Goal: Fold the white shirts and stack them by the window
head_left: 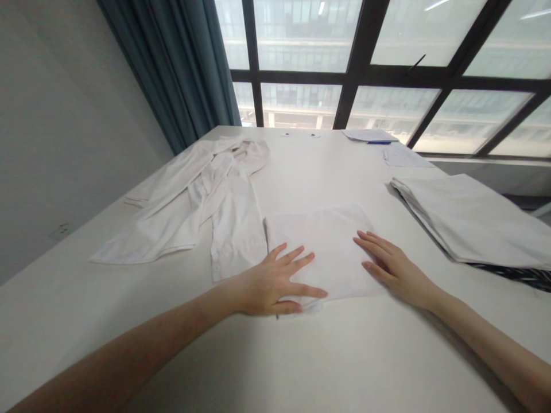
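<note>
A folded piece of white cloth (pixel 331 246) lies flat on the white table (pixel 327 355) in front of me. My left hand (pixel 282 282) rests on its left side with the fingers spread. On the right edge of the cloth lies my right hand (pixel 390 264), its fingers stretched out and the thumb apart. Just left of the folded cloth, an unfolded white shirt (pixel 181 212) is spread loosely with its sleeves crossing. A small bit of fabric sticks out below the front edge of the cloth, near my left thumb.
At the right stands a larger folded white cloth (pixel 477 212), with black-and-white patterned fabric (pixel 516 276) under it. Papers (pixel 370 135) and a blue pen (pixel 382 142) lie at the far edge. A blue curtain (pixel 176 63) and windows rise behind the table.
</note>
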Motion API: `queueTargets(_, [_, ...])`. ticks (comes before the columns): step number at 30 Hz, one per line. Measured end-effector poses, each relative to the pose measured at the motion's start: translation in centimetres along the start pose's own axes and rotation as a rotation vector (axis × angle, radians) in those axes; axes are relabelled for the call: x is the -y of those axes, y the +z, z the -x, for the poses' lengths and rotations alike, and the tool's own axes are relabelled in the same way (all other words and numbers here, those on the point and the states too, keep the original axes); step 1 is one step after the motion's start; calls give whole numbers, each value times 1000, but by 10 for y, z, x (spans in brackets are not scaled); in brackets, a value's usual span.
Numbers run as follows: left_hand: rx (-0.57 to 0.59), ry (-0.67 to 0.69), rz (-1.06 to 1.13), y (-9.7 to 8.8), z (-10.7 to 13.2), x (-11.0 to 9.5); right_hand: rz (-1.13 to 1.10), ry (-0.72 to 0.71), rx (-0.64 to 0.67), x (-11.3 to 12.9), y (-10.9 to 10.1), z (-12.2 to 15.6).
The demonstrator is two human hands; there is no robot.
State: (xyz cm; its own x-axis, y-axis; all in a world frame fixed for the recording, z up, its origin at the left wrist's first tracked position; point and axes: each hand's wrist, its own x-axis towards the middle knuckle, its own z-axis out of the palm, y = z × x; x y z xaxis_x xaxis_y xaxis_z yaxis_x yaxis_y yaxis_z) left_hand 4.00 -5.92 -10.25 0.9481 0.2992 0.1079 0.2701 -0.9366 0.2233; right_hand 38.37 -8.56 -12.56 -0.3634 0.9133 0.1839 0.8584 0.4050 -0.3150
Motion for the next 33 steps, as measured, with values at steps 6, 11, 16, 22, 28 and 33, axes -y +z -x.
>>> queueTargets(6, [-60,46,31,4,2,0,-226,-44,-37,-6,-22,9])
queueTargets(11, [-132,70,113,7,3,-3,-81,-160,92,7,-29,11])
queueTargets(16, [-165,48,151,8,2,-4,-52,-205,114,17,-28,11])
queueTargets(22, [-182,94,112,6,2,-6,-158,-144,146,14,-33,12])
queueTargets(28, [-225,146,97,7,3,-5,-299,-59,156,10,-43,15])
queueTargets(33, [-267,185,108,7,2,-4,-268,-105,186,9,-47,16])
